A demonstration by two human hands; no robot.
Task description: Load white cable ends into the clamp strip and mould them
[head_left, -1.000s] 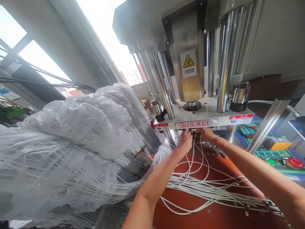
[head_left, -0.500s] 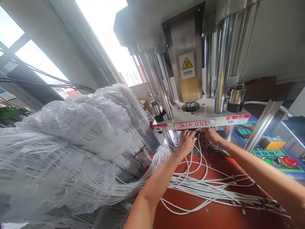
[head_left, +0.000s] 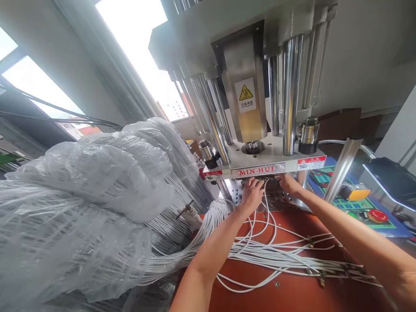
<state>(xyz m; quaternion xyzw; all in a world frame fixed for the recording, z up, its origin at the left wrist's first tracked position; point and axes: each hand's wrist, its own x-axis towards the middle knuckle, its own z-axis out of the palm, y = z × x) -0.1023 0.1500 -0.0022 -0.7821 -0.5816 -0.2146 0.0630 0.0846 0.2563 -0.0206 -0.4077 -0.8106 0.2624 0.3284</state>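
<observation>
My left hand reaches under the front plate of the press, its fingers bent over the metal mould area. A white cable rises from the work surface to the gap between my hands, and another runs up beneath the left palm. The left fingers look closed on a cable, though the tips are partly hidden. To the right, my right hand has its fingers curled in under the plate edge; what they hold is hidden. A perforated metal plate shows below the press plate, left of the hands.
White cables with small metal ends lie across the red-brown work surface. Plastic-wrapped cable bundles fill the left side. Shiny guide columns and a heated nozzle housing stand above. A control panel with a red button is on the right.
The whole view has shifted, so the press sits slightly further left and lower. Both hands stay under the press plate with little movement; the left fingers are a bit more bent.
</observation>
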